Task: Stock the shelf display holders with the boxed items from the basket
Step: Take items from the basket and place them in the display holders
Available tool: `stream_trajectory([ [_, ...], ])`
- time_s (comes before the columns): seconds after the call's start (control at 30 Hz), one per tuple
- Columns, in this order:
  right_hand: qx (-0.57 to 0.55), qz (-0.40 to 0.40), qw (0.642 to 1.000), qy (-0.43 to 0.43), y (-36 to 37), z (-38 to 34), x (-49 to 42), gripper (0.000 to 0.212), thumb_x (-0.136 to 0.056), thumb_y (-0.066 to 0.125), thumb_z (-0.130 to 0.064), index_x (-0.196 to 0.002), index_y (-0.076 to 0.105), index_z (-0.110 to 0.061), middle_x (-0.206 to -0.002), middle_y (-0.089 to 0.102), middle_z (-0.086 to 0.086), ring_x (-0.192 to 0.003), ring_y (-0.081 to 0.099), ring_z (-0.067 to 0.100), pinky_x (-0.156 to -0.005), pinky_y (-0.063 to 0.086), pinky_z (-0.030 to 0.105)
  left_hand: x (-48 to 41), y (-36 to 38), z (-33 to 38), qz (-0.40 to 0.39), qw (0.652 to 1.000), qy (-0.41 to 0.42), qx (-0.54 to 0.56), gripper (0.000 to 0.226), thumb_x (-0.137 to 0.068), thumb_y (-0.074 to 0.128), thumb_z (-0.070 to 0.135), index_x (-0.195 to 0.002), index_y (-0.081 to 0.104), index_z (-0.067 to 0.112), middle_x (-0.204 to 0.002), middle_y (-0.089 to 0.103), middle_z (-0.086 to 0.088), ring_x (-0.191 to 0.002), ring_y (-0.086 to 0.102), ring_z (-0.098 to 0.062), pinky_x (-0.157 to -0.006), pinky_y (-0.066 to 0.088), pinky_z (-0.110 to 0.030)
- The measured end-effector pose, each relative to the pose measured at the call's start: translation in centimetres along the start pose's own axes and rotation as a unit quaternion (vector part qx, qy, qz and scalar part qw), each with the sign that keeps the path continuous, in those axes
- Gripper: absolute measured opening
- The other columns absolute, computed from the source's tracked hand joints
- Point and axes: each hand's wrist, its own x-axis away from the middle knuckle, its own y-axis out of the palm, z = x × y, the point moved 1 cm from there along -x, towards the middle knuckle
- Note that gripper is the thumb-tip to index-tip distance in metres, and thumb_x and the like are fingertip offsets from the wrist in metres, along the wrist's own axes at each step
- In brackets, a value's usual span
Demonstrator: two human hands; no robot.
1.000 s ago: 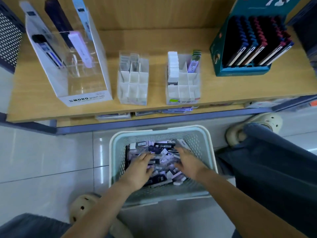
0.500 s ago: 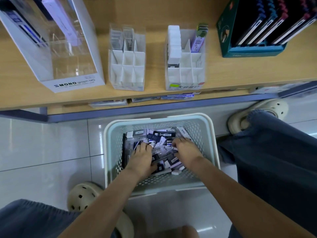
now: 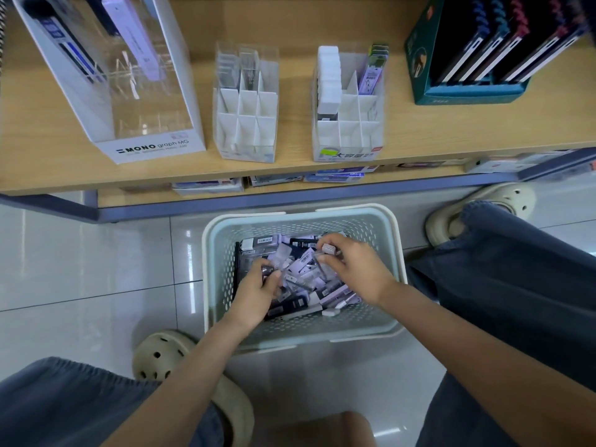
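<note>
A pale blue perforated basket (image 3: 395,253) stands on the floor, full of small boxed items (image 3: 298,264) in white, lilac and black. Both hands are inside it. My left hand (image 3: 258,290) pinches a small clear box at its fingertips. My right hand (image 3: 353,267) grips a small clear box with a pinkish end, raised slightly above the pile. On the wooden shelf (image 3: 419,137) above stand two gridded display holders: the left holder (image 3: 246,104) with bare front cells, the right holder (image 3: 348,104) with a row of white boxes and a few lilac ones.
A large clear MONO graph display (image 3: 129,91) stands at the shelf's left, a teal box of notebooks (image 3: 467,59) at its right. Flat packs lie on a lower ledge (image 3: 274,183). My knees and beige clogs (image 3: 180,366) flank the basket on the tiled floor.
Both hands went from flat rummaging in the pile to pinching small boxes; the right hand has lifted its box slightly. The view has tilted down toward the basket.
</note>
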Motion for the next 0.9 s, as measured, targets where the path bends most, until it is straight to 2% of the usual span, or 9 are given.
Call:
stream_trajectory([
  [0.07,-0.081,-0.004,0.997,0.009,-0.2,-1.0,0.4,0.005,-0.092,0.059,-0.024,-0.097,0.059,-0.025,-0.092,0.068,0.001,-0.065,0.06,0.015,-0.056,0.048,0.021,0.3,-0.1,0.8,0.01,0.993,-0.03,0.112,0.008,-0.099,0.041,0.013,-0.104,0.045,0.009,-0.086,0.062,-0.001,-0.079,0.061,-0.018,-0.07,0.05,-0.017],
  [0.13,-0.17,-0.015,0.985,0.029,-0.3,-2.0,0.5,0.01,-0.091,0.061,-0.02,-0.089,0.058,-0.029,-0.102,0.065,-0.005,-0.085,0.061,0.01,-0.074,0.051,0.022,0.7,-0.2,1.8,0.006,0.98,-0.048,0.192,0.009,-0.099,0.042,0.013,-0.103,0.046,0.007,-0.092,0.065,-0.006,-0.085,0.063,-0.02,-0.077,0.051,-0.021],
  [0.2,-0.24,-0.034,0.969,0.05,-0.1,-2.8,0.6,0.01,-0.09,0.062,-0.014,-0.089,0.06,-0.024,-0.096,0.063,-0.006,-0.081,0.06,-0.001,-0.073,0.051,0.018,1.3,-0.4,2.8,-0.016,0.971,-0.065,0.229,0.012,-0.099,0.043,0.017,-0.103,0.049,0.008,-0.092,0.065,-0.004,-0.079,0.062,-0.014,-0.07,0.05,-0.018],
  [0.27,-0.299,-0.036,0.951,0.069,0.1,-3.5,0.4,0.007,-0.09,0.061,-0.01,-0.094,0.062,-0.014,-0.089,0.064,-0.004,-0.065,0.061,-0.006,-0.062,0.05,0.012,1.7,-0.5,3.3,-0.036,0.976,-0.069,0.206,0.016,-0.099,0.042,0.026,-0.103,0.052,0.013,-0.09,0.061,0.003,-0.073,0.054,-0.006,-0.063,0.043,-0.019],
  [0.33,-0.346,-0.021,0.933,0.095,0.3,-4.0,0.3,0.008,-0.089,0.062,-0.008,-0.097,0.062,-0.008,-0.089,0.065,0.001,-0.061,0.061,-0.004,-0.061,0.052,0.012,1.9,-0.5,3.4,-0.046,0.977,-0.058,0.2,0.018,-0.098,0.041,0.032,-0.102,0.053,0.019,-0.098,0.062,0.003,-0.079,0.055,-0.008,-0.071,0.043,-0.022],
  [0.4,-0.378,-0.005,0.918,0.124,0.9,-4.4,0.3,0.011,-0.087,0.065,-0.006,-0.097,0.063,-0.005,-0.089,0.065,0.004,-0.066,0.062,0.002,-0.062,0.054,0.014,2.1,-0.6,3.5,-0.06,0.978,-0.045,0.196,0.016,-0.097,0.043,0.033,-0.103,0.052,0.021,-0.105,0.061,0.003,-0.093,0.058,-0.008,-0.083,0.045,-0.022],
  [0.57,-0.413,-0.011,0.905,0.101,2.2,-4.8,0.5,0.027,-0.09,0.06,-0.008,-0.115,0.061,0.001,-0.096,0.067,0.008,-0.078,0.066,0.005,-0.068,0.056,0.016,2.4,-1.8,3.9,-0.072,0.989,-0.01,0.129,0.021,-0.094,0.053,0.028,-0.114,0.048,0.022,-0.104,0.058,0.014,-0.096,0.056,-0.002,-0.073,0.041,-0.006],
  [0.73,-0.219,0.034,0.974,0.045,2.4,-2.7,-0.4,0.031,-0.099,0.046,-0.018,-0.129,0.051,-0.013,-0.119,0.06,0.001,-0.109,0.056,0.011,-0.091,0.045,0.017,2.8,-3.3,3.8,-0.068,0.994,0.01,0.084,0.022,-0.095,0.052,0.025,-0.113,0.049,0.013,-0.09,0.064,0.002,-0.082,0.06,-0.011,-0.059,0.044,-0.007],
  [0.9,-0.025,-0.115,0.989,0.089,4.9,1.3,-1.7,0.055,-0.095,0.053,-0.016,-0.145,0.031,-0.021,-0.14,0.048,0.006,-0.112,0.058,0.021,-0.099,0.047,0.037,2.7,-4.2,3.5,-0.079,0.993,0.015,0.084,0.019,-0.093,0.051,0.031,-0.109,0.049,0.021,-0.099,0.068,0.0,-0.079,0.062,0.002,-0.072,0.048,-0.015],
])
